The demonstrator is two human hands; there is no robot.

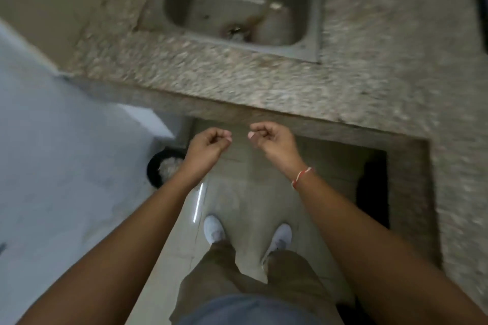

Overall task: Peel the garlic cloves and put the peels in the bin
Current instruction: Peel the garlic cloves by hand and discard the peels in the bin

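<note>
Left hand (210, 138) and right hand (272, 137) curled, contents unclear; peels would be light, flimsy, pinch-held; bin (155, 169) beside the left hand.

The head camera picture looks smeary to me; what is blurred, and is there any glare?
Head view: the speckled counter and sink are streaked by motion blur; both hands are soft, so anything in them cannot be made out; a bright streak of glare lies on the floor tiles; light is dim, the edges bowed.
</note>
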